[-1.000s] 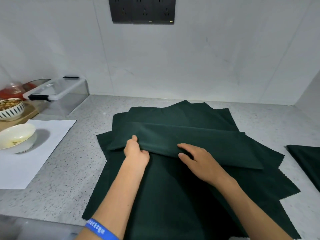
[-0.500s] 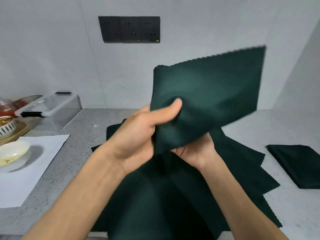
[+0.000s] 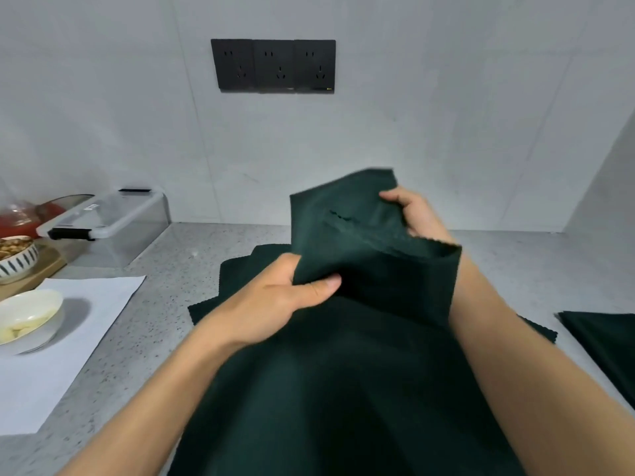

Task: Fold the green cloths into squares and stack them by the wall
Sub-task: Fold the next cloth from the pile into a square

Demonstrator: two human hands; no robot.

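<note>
Cloth [image 3: 374, 255] up off the counter, held in front of me between both hands, partly folded, one zigzag edge showing across its upper face. My left hand [image 3: 275, 304] pinches its lower left corner, thumb on top and fingers curled beneath. My right hand [image 3: 417, 214] grips the upper right edge, fingers wrapped round the fabric from behind; the lower right part of the cloth hangs over my right forearm. Image is a bit smeared around the cloth's top edge, so I can't tell how many layers it has.

Pile of green cloths [image 3: 343, 389] lies spread flat on the speckled counter [image 3: 178, 269] directly below my arms, corners fanning out at left and right. Folded cloth [image 3: 604, 345] sits apart on the counter at the right edge of view.

Left side: white paper sheet [image 3: 68, 338] with a cream bowl [image 3: 29, 317] on it, a patterned bowl [image 3: 17, 255] of food on a wooden board behind, and a clear lidded container [image 3: 110, 225] near the wall. Black socket panel [image 3: 273, 65] on the wall above.
</note>
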